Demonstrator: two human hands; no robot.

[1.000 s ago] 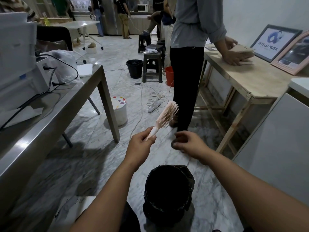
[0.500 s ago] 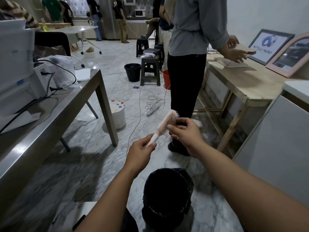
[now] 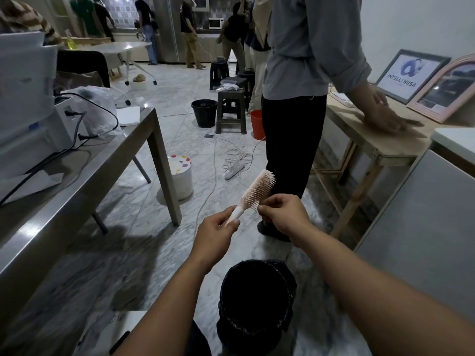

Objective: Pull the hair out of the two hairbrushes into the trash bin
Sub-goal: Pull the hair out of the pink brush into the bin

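Observation:
A pale pink hairbrush [image 3: 258,190] with white bristles points up and to the right above the floor. My left hand [image 3: 217,233] is closed around its white handle. My right hand [image 3: 281,214] pinches at the lower bristles, thumb and fingers together on the brush head; any hair between them is too fine to make out. Directly below my hands stands the trash bin [image 3: 257,301], lined with a black bag, its mouth open upward. Only one hairbrush is in view.
A person in a grey shirt and black trousers [image 3: 295,140] stands just beyond the brush, at a wooden table [image 3: 385,147]. A steel table [image 3: 84,176] runs along the left. A white bucket [image 3: 182,176], a power strip with cables [image 3: 234,169] and stools lie on the marble floor.
My right hand rose from beside the bin to the brush head and now pinches the lower bristles. My left hand has kept hold of the handle, brush tilted slightly more upright.

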